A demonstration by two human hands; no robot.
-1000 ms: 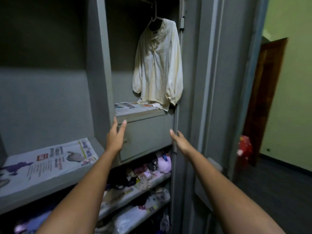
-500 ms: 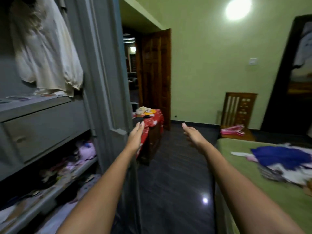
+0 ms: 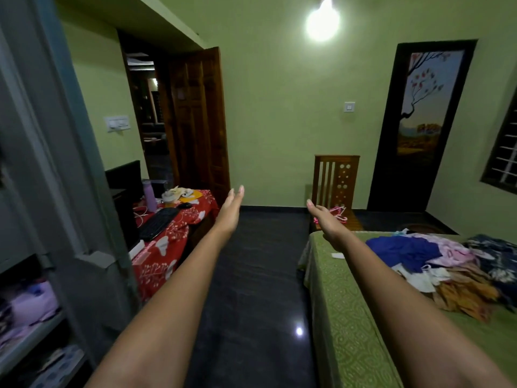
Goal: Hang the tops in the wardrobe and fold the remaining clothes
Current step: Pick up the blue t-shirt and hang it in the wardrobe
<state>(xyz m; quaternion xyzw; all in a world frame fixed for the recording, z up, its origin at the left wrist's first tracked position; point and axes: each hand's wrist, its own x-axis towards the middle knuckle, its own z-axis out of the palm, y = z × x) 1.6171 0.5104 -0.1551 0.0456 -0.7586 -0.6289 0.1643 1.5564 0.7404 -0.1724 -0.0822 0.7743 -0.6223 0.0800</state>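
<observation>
Green walls (image 3: 279, 107) back a bedroom with a dark floor. Both arms reach forward, left hand (image 3: 230, 204) and right hand (image 3: 326, 218) empty with fingers extended. Heaped clothes (image 3: 447, 261) lie on the green bed (image 3: 344, 317) at right; the grey wardrobe (image 3: 56, 163) stands at left.

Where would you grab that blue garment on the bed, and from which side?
Judging by its pose, take the blue garment at its bare upper-left part, coming from the bed's near-left edge with the right hand. It lies crumpled at the left end of the clothes pile; its right and lower edges meet other clothes, so lifting there might drag them.
</observation>
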